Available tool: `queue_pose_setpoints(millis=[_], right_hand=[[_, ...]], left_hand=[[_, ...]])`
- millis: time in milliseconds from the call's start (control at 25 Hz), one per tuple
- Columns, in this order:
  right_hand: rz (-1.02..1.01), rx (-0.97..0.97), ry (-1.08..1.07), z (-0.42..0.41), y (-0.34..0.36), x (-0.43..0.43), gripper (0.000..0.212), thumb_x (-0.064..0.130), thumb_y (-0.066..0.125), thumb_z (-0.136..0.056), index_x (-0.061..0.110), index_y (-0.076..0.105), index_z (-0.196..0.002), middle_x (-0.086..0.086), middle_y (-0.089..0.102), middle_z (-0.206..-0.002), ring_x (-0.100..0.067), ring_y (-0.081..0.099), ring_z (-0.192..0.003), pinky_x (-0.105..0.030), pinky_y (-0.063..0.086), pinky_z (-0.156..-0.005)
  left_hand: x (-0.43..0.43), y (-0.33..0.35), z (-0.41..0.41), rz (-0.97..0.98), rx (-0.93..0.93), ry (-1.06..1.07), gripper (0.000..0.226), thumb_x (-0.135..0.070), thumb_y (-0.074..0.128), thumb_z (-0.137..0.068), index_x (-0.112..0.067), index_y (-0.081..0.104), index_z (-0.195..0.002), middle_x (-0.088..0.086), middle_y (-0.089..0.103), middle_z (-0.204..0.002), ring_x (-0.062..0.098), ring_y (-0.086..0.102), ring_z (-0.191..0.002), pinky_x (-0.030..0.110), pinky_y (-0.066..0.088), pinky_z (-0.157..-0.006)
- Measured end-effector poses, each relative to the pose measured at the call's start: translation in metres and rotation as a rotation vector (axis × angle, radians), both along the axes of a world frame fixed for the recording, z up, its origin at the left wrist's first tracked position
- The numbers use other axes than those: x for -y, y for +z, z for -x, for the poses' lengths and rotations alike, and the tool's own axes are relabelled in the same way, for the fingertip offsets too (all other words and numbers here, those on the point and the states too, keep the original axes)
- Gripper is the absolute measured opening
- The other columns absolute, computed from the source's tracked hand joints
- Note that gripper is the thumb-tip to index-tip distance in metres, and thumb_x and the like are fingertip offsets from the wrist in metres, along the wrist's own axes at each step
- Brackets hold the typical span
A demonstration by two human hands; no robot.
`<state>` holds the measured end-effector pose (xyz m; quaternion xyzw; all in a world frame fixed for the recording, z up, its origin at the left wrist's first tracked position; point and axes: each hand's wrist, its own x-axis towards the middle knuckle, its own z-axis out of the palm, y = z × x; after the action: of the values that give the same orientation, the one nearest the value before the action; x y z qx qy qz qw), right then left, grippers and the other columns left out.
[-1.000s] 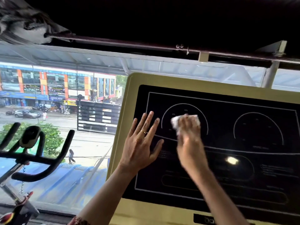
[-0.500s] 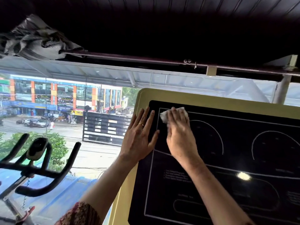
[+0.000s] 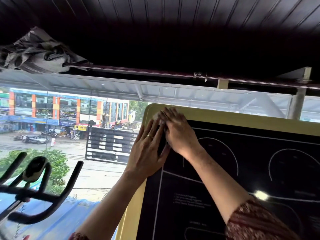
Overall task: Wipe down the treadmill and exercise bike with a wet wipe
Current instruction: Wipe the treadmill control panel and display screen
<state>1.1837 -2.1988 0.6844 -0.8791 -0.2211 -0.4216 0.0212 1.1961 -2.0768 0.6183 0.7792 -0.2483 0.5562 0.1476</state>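
The treadmill console (image 3: 251,172) is a black panel with white outlines in a pale yellow frame, filling the right half of the view. My right hand (image 3: 178,134) holds a white wet wipe (image 3: 157,116) under its bent fingers and presses it on the console's top left corner, over the yellow frame; the hand is motion-blurred. My left hand (image 3: 147,153) lies flat with straight fingers on the console's left edge, just below and touching the right hand. The exercise bike's black handlebars (image 3: 43,196) stand at the lower left.
A large window behind the machines looks onto a street with shops and cars. A dark ceiling hangs overhead. A curtain rod (image 3: 155,72) runs across with a bundled grey cloth (image 3: 38,51) at its left end. A light reflection (image 3: 260,194) glares on the panel.
My right hand has swept the wipe up and left, from the left dial outline to the console's top left corner. My left hand stayed flat near the left edge. The view tilted upward.
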Motion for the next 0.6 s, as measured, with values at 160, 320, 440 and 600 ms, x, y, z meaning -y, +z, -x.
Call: queue_pose_setpoints(millis=[160, 320, 440, 600], right_hand=[[-0.060, -0.025, -0.139, -0.012, 0.030, 0.038, 0.046, 0.026, 0.024, -0.105, 0.024, 0.016, -0.151, 0.003, 0.008, -0.159, -0.019, 0.004, -0.147, -0.035, 0.000, -0.118], [-0.133, 0.044, -0.216, 0.006, 0.004, 0.113, 0.046, 0.027, 0.027, -0.104, 0.022, 0.021, -0.150, 0.001, 0.013, -0.159, -0.018, 0.007, -0.147, -0.038, 0.008, -0.120], [-0.378, 0.015, -0.385, 0.011, 0.009, 0.152, 0.048, 0.021, 0.025, -0.104, 0.015, 0.019, -0.151, -0.008, 0.009, -0.160, -0.026, 0.004, -0.147, -0.037, -0.001, -0.118], [-0.271, 0.014, -0.075, 0.013, -0.003, 0.098, 0.044, 0.014, 0.031, -0.101, 0.012, 0.040, -0.143, -0.001, 0.025, -0.154, -0.023, 0.006, -0.146, -0.034, 0.006, -0.120]], left_hand=[[0.020, 0.008, 0.001, 0.015, -0.047, 0.001, 0.067, -0.047, 0.036, -0.092, -0.006, 0.036, -0.145, 0.011, 0.028, -0.153, 0.024, 0.021, -0.142, 0.037, 0.014, -0.117], [0.050, 0.003, 0.007, -0.074, -0.015, -0.027, 0.066, -0.046, 0.035, -0.093, -0.003, 0.038, -0.143, 0.016, 0.032, -0.151, 0.028, 0.025, -0.141, 0.039, 0.016, -0.117], [0.065, -0.004, 0.010, -0.038, -0.057, -0.024, 0.069, -0.048, 0.033, -0.092, -0.003, 0.036, -0.144, 0.015, 0.030, -0.152, 0.025, 0.020, -0.142, 0.038, 0.014, -0.118], [0.070, -0.013, 0.008, -0.035, -0.070, 0.030, 0.070, -0.047, 0.032, -0.094, 0.001, 0.033, -0.145, 0.015, 0.029, -0.152, 0.024, 0.020, -0.143, 0.034, 0.008, -0.118]])
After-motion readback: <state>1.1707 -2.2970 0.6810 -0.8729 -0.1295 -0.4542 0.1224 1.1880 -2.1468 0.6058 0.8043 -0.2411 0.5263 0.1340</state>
